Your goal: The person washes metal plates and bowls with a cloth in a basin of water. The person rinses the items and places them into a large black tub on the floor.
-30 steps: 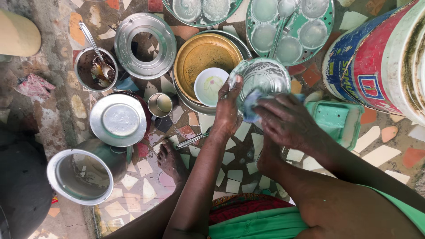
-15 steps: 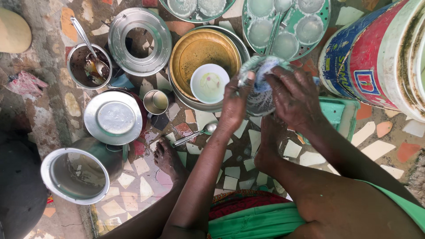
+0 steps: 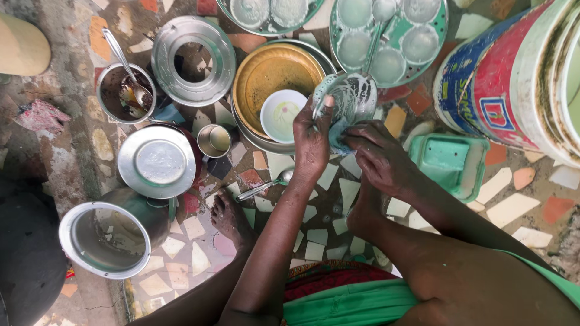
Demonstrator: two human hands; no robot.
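My left hand (image 3: 312,140) grips a soapy steel plate (image 3: 352,96) by its rim and holds it tilted above the floor. Below that plate, my right hand (image 3: 379,158) presses a blue-green scrub pad (image 3: 336,136) against its lower edge. A brass basin (image 3: 273,75) with a small white bowl (image 3: 283,115) inside sits just left of the plate. Both my bare feet rest on the mosaic floor under my arms.
Around me lie a steel spoon (image 3: 264,186), a small cup (image 3: 214,140), a flat lid (image 3: 157,162), a steel pot (image 3: 110,237), a ring lid (image 3: 193,59), a dirty pot with spoon (image 3: 125,91), green moulded trays (image 3: 393,41), a green soap box (image 3: 453,164) and painted buckets (image 3: 513,84).
The plate has swung from facing up to tilted on edge. My right hand dropped from the plate's top to its lower edge with the pad.
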